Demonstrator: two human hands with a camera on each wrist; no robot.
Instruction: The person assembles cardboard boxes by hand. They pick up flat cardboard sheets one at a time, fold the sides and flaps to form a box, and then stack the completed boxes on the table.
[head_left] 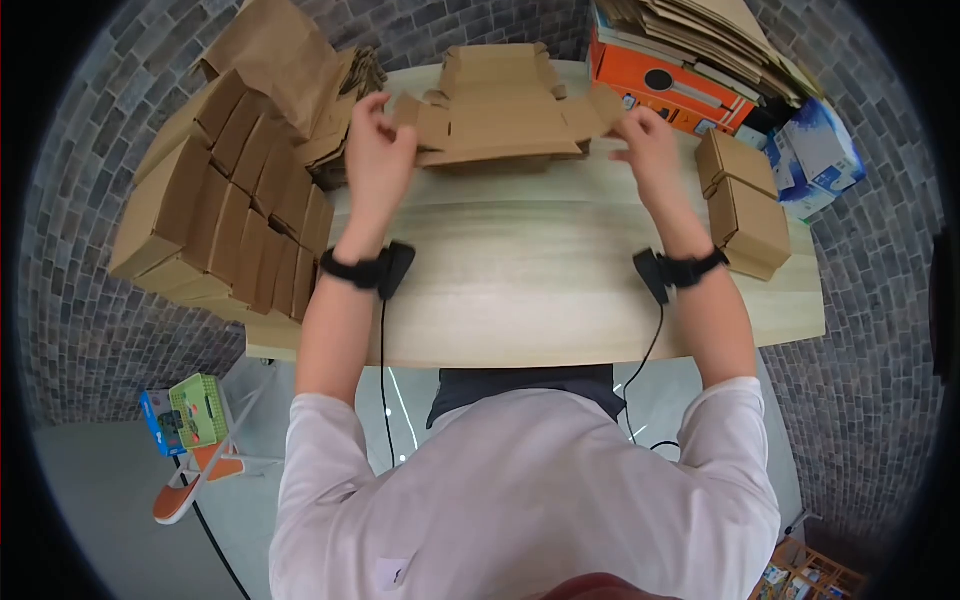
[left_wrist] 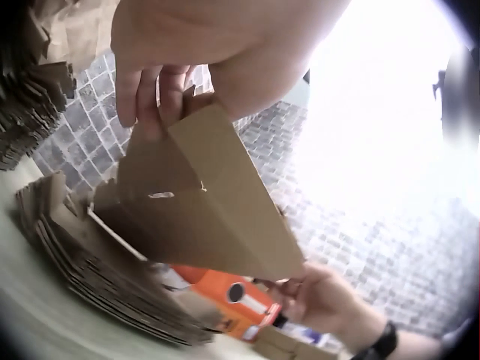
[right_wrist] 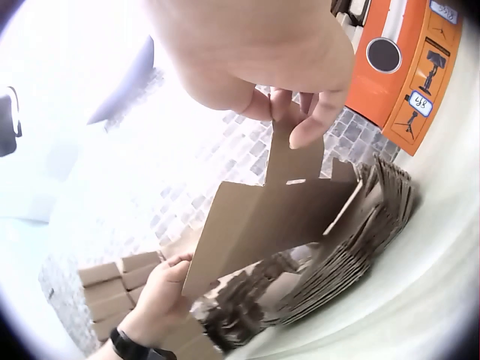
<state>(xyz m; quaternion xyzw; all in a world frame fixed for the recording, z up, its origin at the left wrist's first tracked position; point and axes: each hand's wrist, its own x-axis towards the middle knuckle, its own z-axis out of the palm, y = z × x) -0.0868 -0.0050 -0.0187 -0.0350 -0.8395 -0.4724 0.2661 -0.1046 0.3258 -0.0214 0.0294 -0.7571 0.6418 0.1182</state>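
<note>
Both hands hold one flat, die-cut cardboard sheet [head_left: 510, 122] by its two sides, above a stack of similar flat sheets [left_wrist: 97, 262]. The left hand [head_left: 378, 165] is at the sheet's left flap; in the left wrist view its fingers [left_wrist: 150, 97] grip the edge. The right hand [head_left: 652, 165] pinches the right flap [right_wrist: 296, 157] between thumb and fingers, as the right wrist view shows. The sheet's front panel is bent at a crease.
Folded brown boxes [head_left: 225, 210] are piled at the left, beside a paper bag [head_left: 275, 60] and more folded cardboard. An orange box [head_left: 665, 85] stands at the back right, near two small brown boxes [head_left: 750, 225] and a blue-white box [head_left: 820, 150]. Bare tabletop [head_left: 520, 270] lies in front.
</note>
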